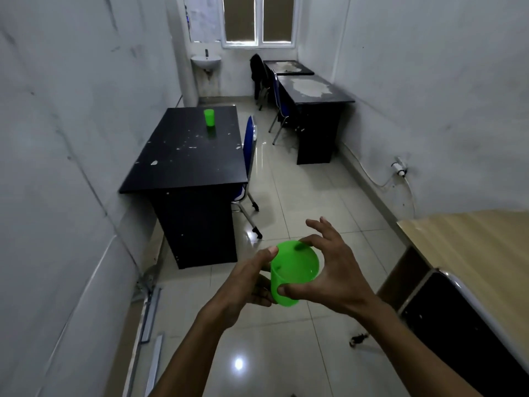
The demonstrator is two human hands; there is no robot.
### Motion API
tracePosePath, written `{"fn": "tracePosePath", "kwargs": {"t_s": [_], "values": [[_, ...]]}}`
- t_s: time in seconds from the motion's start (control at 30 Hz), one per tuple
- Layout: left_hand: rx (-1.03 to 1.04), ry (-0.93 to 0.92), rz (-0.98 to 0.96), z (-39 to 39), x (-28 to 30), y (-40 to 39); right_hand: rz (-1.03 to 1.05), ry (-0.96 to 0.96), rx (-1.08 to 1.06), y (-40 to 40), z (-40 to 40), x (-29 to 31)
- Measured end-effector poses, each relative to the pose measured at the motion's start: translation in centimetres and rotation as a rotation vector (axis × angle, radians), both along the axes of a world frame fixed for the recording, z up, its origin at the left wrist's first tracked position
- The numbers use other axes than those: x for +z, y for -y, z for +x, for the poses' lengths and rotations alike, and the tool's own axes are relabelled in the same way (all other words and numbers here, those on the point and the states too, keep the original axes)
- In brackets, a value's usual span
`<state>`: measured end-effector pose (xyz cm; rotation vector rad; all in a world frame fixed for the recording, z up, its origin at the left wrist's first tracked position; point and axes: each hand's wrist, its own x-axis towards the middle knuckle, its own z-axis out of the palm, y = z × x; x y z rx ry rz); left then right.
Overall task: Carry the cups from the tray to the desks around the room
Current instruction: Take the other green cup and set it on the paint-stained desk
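Observation:
A green plastic cup [294,270] is held in front of me above the tiled floor, its open mouth tilted toward the camera. My left hand [246,285] grips its left side with the thumb on the rim. My right hand [332,270] pinches its right side with thumb and forefinger, the other fingers spread. A second green cup [209,117] stands upright on the black desk [177,170] against the left wall. No tray is in view.
A blue chair [248,156] stands at the left desk. Two more black desks [320,96] with chairs line the right wall further back. A light wooden desk [472,242] and a dark chair back [458,319] are at near right. A sink [205,62] hangs below the window.

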<state>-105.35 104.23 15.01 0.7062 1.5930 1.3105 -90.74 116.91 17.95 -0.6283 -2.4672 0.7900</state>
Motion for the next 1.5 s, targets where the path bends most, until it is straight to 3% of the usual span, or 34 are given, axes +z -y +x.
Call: {"fn": "tracePosePath", "kwargs": {"t_s": [0.6, 1.07, 1.5], "values": [[0.018, 0.035, -0.052, -22.2, 0.2, -34.5, -0.032, -0.005, -0.051, -33.7, -22.9, 0.5], [-0.072, 0.011, -0.037, -41.0, 1.5, -57.2, -0.114, -0.036, -0.144, -54.4, -39.8, 1.7], [0.028, -0.003, -0.005, -51.8, 0.7, -80.2, 0.025, 0.002, -0.057, -78.0, -51.4, 1.2]]}}
